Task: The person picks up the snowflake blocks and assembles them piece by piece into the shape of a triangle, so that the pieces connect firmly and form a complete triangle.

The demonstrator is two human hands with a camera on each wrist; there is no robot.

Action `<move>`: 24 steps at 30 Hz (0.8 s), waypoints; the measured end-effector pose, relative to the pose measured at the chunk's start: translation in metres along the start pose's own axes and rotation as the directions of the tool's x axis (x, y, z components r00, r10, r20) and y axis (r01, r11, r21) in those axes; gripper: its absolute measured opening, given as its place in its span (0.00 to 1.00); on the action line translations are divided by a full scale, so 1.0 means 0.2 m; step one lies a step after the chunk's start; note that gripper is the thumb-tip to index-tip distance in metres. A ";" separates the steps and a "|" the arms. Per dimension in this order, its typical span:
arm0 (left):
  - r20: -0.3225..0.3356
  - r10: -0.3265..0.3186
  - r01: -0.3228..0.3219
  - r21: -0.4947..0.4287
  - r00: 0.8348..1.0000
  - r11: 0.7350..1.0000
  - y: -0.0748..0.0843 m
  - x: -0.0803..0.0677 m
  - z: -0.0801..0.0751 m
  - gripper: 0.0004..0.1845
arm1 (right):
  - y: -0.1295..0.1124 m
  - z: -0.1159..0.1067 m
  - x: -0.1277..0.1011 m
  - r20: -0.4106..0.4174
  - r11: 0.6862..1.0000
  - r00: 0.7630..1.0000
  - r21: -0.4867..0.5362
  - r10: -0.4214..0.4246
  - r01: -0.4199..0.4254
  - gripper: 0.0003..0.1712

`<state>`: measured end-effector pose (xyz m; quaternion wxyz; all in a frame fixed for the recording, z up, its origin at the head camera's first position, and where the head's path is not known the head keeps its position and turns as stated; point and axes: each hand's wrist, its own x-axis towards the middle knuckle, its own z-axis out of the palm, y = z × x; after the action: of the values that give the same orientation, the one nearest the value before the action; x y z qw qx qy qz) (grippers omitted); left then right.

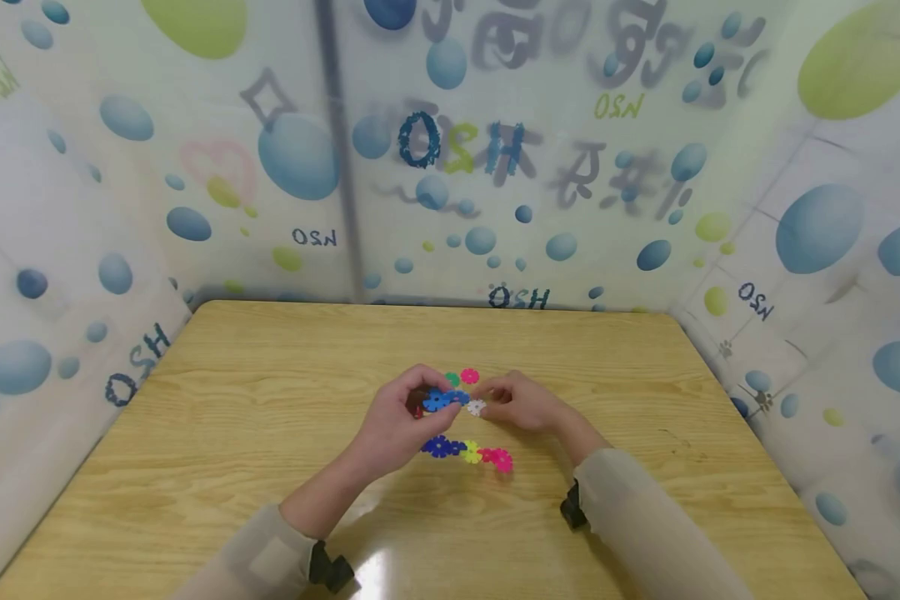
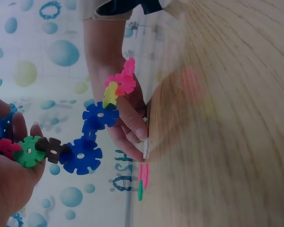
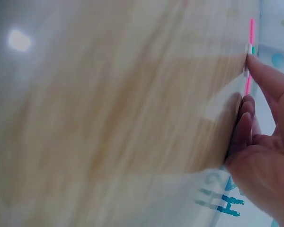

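My left hand [image 1: 393,425] holds a chain of interlocking notched plastic discs. In the left wrist view, light-blue discs [image 2: 4,125] sit by its fingers, followed by a red disc [image 2: 8,149], a green disc [image 2: 29,152] and a dark brown disc [image 2: 52,149]. Beyond them the chain hangs free of the hand: dark-blue discs [image 2: 82,155], a yellow disc [image 2: 110,94] and pink discs [image 2: 120,83]. My right hand [image 1: 528,402] is down at the tabletop, with thumb and finger pinching a white notched disc [image 1: 477,407] at its edges.
Past the hands, a loose pink disc [image 1: 470,377] and a green disc [image 1: 452,379] lie on the wooden table [image 1: 270,375]. Patterned curtain-like walls [image 1: 450,242] stand behind the table and along both sides.
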<state>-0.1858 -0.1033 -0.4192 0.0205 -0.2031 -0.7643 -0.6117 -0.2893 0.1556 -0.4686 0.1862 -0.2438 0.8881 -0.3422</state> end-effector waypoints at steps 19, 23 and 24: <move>0.020 -0.013 0.013 -0.018 1.000 1.000 0.00 0.00 0.01 0.09 | -0.05 -0.02 -0.20 -0.093 0.967 0.993 0.250 0.076 -0.050 0.16; 0.024 -0.011 0.011 -0.022 1.000 1.000 0.00 0.00 0.01 0.09 | -0.12 -0.05 -0.29 -0.100 0.895 0.994 0.446 0.049 0.001 0.22; 0.024 -0.009 0.010 -0.025 1.000 1.000 -0.01 0.00 0.01 0.09 | -0.15 -0.05 -0.31 -0.103 0.876 0.994 0.481 0.044 0.011 0.22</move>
<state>-0.1855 -0.1019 -0.4210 0.0058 -0.2072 -0.7577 -0.6188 -0.2355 0.1771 -0.4306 0.1945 -0.1628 0.7863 -0.5635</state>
